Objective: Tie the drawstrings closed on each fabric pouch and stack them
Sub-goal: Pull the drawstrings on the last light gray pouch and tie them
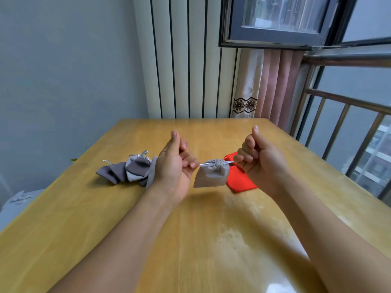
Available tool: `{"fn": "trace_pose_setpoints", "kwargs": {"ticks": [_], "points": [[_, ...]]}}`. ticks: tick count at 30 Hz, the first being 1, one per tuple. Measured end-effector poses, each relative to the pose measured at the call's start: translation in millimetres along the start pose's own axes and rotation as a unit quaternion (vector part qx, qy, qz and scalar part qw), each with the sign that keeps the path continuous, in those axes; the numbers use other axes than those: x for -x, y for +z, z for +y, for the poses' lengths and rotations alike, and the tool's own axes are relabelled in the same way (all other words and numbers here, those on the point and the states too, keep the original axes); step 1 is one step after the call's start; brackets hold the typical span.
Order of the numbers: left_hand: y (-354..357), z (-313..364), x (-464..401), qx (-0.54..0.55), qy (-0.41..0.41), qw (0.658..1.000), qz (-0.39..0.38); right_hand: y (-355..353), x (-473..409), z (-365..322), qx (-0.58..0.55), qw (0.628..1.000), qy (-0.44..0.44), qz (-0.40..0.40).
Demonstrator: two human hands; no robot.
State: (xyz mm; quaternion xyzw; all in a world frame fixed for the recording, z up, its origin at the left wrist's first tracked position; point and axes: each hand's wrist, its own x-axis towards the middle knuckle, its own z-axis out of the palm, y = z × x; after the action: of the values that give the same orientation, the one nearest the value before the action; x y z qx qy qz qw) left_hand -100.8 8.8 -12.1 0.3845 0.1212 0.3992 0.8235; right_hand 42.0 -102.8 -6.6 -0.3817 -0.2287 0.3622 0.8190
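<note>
Pulling the drawstrings outward, both hands are clenched on cord ends: the left hand (176, 163) pinches the left cord, the right hand (257, 163) pinches the right cord. The grey pouch (212, 175) is held between them, lifted just above the counter (190, 240) near its middle, mouth already gathered tight. The cord axis runs left-right, straight from hand to hand, with the pouch body hanging below; both hands are about equally near. A knot is judged not yet tied, so the ends likely need to be crossed next. A red pouch (239, 182) lies flat behind the right hand. A pile of grey pouches (131, 170) lies toward the left edge, one topped with a bow.
</note>
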Motion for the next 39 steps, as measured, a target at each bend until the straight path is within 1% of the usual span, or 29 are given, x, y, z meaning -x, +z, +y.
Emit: {"fn": "trace_pose_setpoints", "kwargs": {"ticks": [3, 6, 10, 13, 17, 23, 26, 28, 30, 34, 36, 37, 39], "points": [[2, -5, 6, -0.009, -0.024, 0.999, -0.027, -5, -1, -2, 0.041, 0.999, 0.016, 0.007], [2, 0, 5, -0.013, -0.028, 0.999, -0.043, -2, 0, -6, 0.026, 0.999, 0.036, -0.020], [0, -2, 4, -0.035, -0.015, 0.998, -0.055, 2, 6, 0, 0.042, 0.993, 0.062, -0.090], [-2, -4, 8, -0.099, 0.002, 0.993, -0.065, 2, 10, 3, 0.085, 0.982, 0.060, -0.156], [-1, -4, 14, -0.168, 0.019, 0.983, -0.065, 3, 15, 5, 0.138, 0.969, 0.043, -0.202], [4, -7, 22, -0.221, 0.009, 0.973, -0.065, 9, 24, -3, 0.166, 0.964, -0.046, -0.203], [6, -11, 26, -0.250, 0.008, 0.964, -0.096, 12, 27, 0, 0.209, 0.948, -0.076, -0.229], [7, -13, 28, -0.262, 0.009, 0.958, -0.120, 13, 26, 6, 0.234, 0.943, -0.075, -0.226], [8, -14, 28, -0.254, -0.005, 0.958, -0.133, 14, 25, 10, 0.229, 0.948, -0.064, -0.212], [11, -14, 29, -0.172, -0.077, 0.971, -0.149, 12, 21, 13, 0.202, 0.962, -0.059, -0.175], [12, -11, 29, -0.160, -0.095, 0.971, -0.154, 10, 19, 14, 0.199, 0.964, -0.059, -0.169], [11, -12, 28, -0.177, -0.085, 0.968, -0.155, 8, 18, 14, 0.207, 0.962, -0.064, -0.164], [9, -15, 27, -0.251, -0.037, 0.955, -0.153, 7, 17, 15, 0.244, 0.956, -0.072, -0.144]]}}
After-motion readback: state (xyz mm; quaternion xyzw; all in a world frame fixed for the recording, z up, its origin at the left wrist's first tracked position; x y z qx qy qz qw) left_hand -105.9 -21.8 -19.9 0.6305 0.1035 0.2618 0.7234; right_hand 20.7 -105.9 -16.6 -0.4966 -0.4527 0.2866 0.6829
